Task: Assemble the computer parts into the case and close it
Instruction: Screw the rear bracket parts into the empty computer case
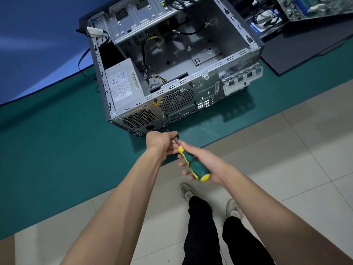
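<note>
**Currently: screwdriver in both hands, case open on the mat**

Your right hand [205, 161] wraps the green/yellow handle of the screwdriver [193, 163], fingers curled under it, thumb side on top. Your left hand [160, 141] pinches the metal shaft near the tip, fingers curled round it. Tool lies tilted, tip pointing up-left toward the case, butt end toward you. Tip sits just beside the lower rear corner of the case; can't tell if it touches.

The computer case [172, 60] lies on its side on the green mat [57, 150], side panel off, interior facing up. Rear panel faces you. Inside:
- PSU [122, 84] seated in the near-left corner, label up, its vent grille on the rear face.
- Rear fan grille [176, 100] approx. mid rear panel, I/O cutouts to its right.
- Expansion-slot bracket [240, 79] at the rear right, standing out from the panel.
- Drive cage [137, 18] at the far side, silver, w/ loose black and yellow cables [152, 41] running below it.
- Mainboard tray area bare metal, no board fitted.

Beside the case, far right: a motherboard [309, 4] and a drive w/ cabling, resting on a black panel [298, 50], well apart from your hands.

A thin black cable [82, 62] trails off the case's left edge onto the blue surface.

You stand on pale floor tiles [286, 150] at the mat's edge; both shoes visible below.
</note>
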Demonstrator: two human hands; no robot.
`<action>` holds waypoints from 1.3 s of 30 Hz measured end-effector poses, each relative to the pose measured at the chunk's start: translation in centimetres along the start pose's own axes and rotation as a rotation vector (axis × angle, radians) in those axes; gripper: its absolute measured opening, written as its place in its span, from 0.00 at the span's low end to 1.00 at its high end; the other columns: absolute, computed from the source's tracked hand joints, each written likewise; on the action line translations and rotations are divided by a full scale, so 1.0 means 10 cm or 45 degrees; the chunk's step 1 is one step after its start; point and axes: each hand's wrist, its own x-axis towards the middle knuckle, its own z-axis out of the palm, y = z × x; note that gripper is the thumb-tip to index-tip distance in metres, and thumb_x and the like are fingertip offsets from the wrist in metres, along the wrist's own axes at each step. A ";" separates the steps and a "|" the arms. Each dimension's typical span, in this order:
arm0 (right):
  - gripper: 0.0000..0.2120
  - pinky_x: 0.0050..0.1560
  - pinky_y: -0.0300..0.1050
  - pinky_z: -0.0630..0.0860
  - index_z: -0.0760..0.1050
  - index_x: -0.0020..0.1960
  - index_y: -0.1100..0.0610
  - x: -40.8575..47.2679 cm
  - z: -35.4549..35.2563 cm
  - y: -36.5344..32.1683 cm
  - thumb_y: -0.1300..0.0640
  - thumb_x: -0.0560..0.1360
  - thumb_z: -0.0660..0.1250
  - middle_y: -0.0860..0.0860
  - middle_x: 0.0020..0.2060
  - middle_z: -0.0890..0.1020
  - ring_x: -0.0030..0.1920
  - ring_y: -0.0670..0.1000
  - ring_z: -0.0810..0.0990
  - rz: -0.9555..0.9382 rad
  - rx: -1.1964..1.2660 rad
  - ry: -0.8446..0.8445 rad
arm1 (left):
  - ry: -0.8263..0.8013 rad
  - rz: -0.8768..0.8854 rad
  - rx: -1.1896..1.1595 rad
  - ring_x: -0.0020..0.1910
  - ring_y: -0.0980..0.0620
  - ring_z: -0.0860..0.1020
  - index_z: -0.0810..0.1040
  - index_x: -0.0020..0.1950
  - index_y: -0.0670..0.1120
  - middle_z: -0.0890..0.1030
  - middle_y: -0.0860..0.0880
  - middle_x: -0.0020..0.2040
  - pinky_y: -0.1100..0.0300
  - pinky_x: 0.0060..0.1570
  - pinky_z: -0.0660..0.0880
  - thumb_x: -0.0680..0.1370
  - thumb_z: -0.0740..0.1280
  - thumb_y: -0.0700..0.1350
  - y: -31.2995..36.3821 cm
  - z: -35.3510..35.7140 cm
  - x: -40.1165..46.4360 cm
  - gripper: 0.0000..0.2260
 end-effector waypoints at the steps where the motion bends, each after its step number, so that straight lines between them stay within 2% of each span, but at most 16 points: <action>1: 0.16 0.27 0.38 0.73 0.75 0.42 0.56 -0.02 0.02 0.01 0.43 0.74 0.68 0.50 0.31 0.80 0.26 0.49 0.78 -0.044 -0.138 0.093 | 0.038 0.014 0.041 0.17 0.52 0.75 0.75 0.34 0.36 0.77 0.45 0.20 0.61 0.18 0.74 0.75 0.71 0.38 -0.01 0.00 0.01 0.11; 4: 0.15 0.29 0.40 0.70 0.70 0.37 0.56 0.02 0.12 0.12 0.48 0.77 0.67 0.51 0.30 0.77 0.23 0.48 0.75 -0.151 -0.368 0.358 | 0.101 0.054 0.118 0.19 0.51 0.76 0.77 0.33 0.36 0.78 0.44 0.22 0.59 0.23 0.77 0.74 0.72 0.41 -0.08 0.00 0.02 0.13; 6: 0.15 0.26 0.39 0.67 0.73 0.40 0.57 0.05 0.15 0.15 0.47 0.78 0.65 0.51 0.30 0.75 0.22 0.48 0.72 -0.133 -0.276 0.418 | 0.044 0.065 0.151 0.20 0.50 0.76 0.76 0.33 0.37 0.79 0.44 0.23 0.58 0.24 0.78 0.76 0.70 0.43 -0.10 0.00 0.01 0.15; 8: 0.15 0.23 0.37 0.64 0.76 0.42 0.58 0.04 0.11 0.13 0.47 0.78 0.65 0.51 0.29 0.75 0.20 0.47 0.69 -0.095 -0.142 0.391 | 0.017 0.133 0.373 0.24 0.47 0.78 0.76 0.35 0.38 0.80 0.44 0.27 0.53 0.29 0.81 0.79 0.65 0.47 -0.07 -0.02 -0.03 0.16; 10: 0.15 0.23 0.37 0.64 0.78 0.42 0.58 0.02 0.04 0.10 0.47 0.77 0.65 0.51 0.29 0.75 0.20 0.48 0.69 -0.080 -0.120 0.346 | 0.153 0.362 0.765 0.32 0.42 0.81 0.78 0.38 0.42 0.83 0.44 0.33 0.50 0.38 0.81 0.78 0.63 0.48 -0.01 -0.07 -0.09 0.13; 12: 0.15 0.24 0.39 0.65 0.79 0.44 0.60 0.02 0.01 0.08 0.47 0.77 0.67 0.51 0.28 0.76 0.21 0.48 0.70 -0.061 -0.123 0.334 | 0.383 0.670 0.979 0.39 0.43 0.80 0.79 0.41 0.47 0.83 0.47 0.38 0.55 0.41 0.76 0.76 0.62 0.47 0.06 -0.12 -0.21 0.09; 16: 0.15 0.24 0.37 0.67 0.78 0.45 0.60 0.00 0.05 0.06 0.47 0.76 0.68 0.52 0.30 0.77 0.22 0.48 0.72 -0.027 -0.099 0.331 | 0.592 1.202 0.963 0.36 0.49 0.74 0.79 0.43 0.48 0.79 0.52 0.35 0.59 0.37 0.65 0.76 0.62 0.47 0.32 -0.18 -0.42 0.08; 20: 0.10 0.25 0.39 0.68 0.76 0.41 0.58 0.01 0.10 0.11 0.52 0.74 0.70 0.51 0.30 0.78 0.24 0.48 0.73 -0.075 -0.163 0.357 | 0.671 1.490 1.111 0.33 0.42 0.77 0.78 0.42 0.43 0.80 0.47 0.32 0.56 0.32 0.66 0.78 0.62 0.46 0.52 -0.23 -0.47 0.10; 23: 0.09 0.24 0.39 0.68 0.74 0.38 0.57 0.03 0.11 0.13 0.56 0.74 0.70 0.51 0.30 0.78 0.24 0.48 0.74 -0.104 -0.189 0.367 | 0.697 1.658 1.015 0.31 0.44 0.77 0.79 0.41 0.42 0.79 0.47 0.31 0.57 0.30 0.67 0.77 0.62 0.45 0.58 -0.29 -0.52 0.10; 25: 0.10 0.24 0.39 0.68 0.73 0.37 0.57 0.03 0.10 0.13 0.57 0.74 0.70 0.52 0.30 0.78 0.24 0.48 0.74 -0.103 -0.190 0.383 | 0.787 1.646 0.972 0.36 0.49 0.75 0.79 0.41 0.44 0.78 0.49 0.35 0.59 0.32 0.62 0.77 0.61 0.46 0.71 -0.31 -0.51 0.10; 27: 0.11 0.24 0.38 0.68 0.71 0.36 0.57 0.02 0.10 0.11 0.58 0.74 0.70 0.52 0.31 0.78 0.24 0.49 0.74 -0.092 -0.171 0.382 | 0.777 1.565 1.178 0.47 0.49 0.72 0.80 0.44 0.43 0.77 0.47 0.43 0.60 0.39 0.63 0.77 0.60 0.45 0.88 -0.32 -0.41 0.10; 29: 0.12 0.24 0.38 0.67 0.70 0.35 0.57 0.00 0.10 0.07 0.59 0.74 0.70 0.52 0.30 0.78 0.24 0.49 0.74 -0.086 -0.160 0.379 | 0.618 1.385 1.314 0.54 0.46 0.67 0.81 0.45 0.42 0.77 0.46 0.46 0.58 0.47 0.65 0.78 0.59 0.43 1.06 -0.33 -0.29 0.12; 32: 0.13 0.24 0.37 0.67 0.69 0.33 0.57 -0.03 0.11 0.01 0.60 0.74 0.70 0.53 0.29 0.77 0.24 0.49 0.73 -0.107 -0.182 0.396 | 0.454 1.201 1.420 0.62 0.44 0.65 0.82 0.44 0.42 0.77 0.49 0.42 0.55 0.56 0.65 0.78 0.58 0.42 1.25 -0.34 -0.18 0.13; 35: 0.14 0.25 0.39 0.67 0.69 0.33 0.57 -0.05 0.10 0.02 0.60 0.74 0.70 0.53 0.29 0.77 0.24 0.49 0.74 -0.128 -0.185 0.405 | 0.326 1.147 1.740 0.57 0.43 0.72 0.82 0.45 0.42 0.81 0.46 0.47 0.49 0.71 0.52 0.77 0.57 0.40 1.43 -0.27 -0.03 0.14; 37: 0.14 0.25 0.39 0.67 0.69 0.33 0.57 -0.04 0.11 0.05 0.59 0.74 0.70 0.53 0.29 0.78 0.24 0.49 0.74 -0.135 -0.188 0.410 | 0.244 1.007 2.026 0.50 0.45 0.77 0.80 0.42 0.41 0.82 0.45 0.41 0.47 0.72 0.42 0.76 0.57 0.40 1.56 -0.25 0.10 0.13; 39: 0.14 0.26 0.39 0.67 0.69 0.33 0.56 -0.02 0.12 0.06 0.58 0.74 0.70 0.52 0.29 0.78 0.25 0.49 0.75 -0.142 -0.204 0.419 | 0.257 0.919 2.407 0.51 0.46 0.77 0.75 0.37 0.43 0.78 0.48 0.36 0.46 0.73 0.42 0.77 0.56 0.42 1.66 -0.24 0.20 0.12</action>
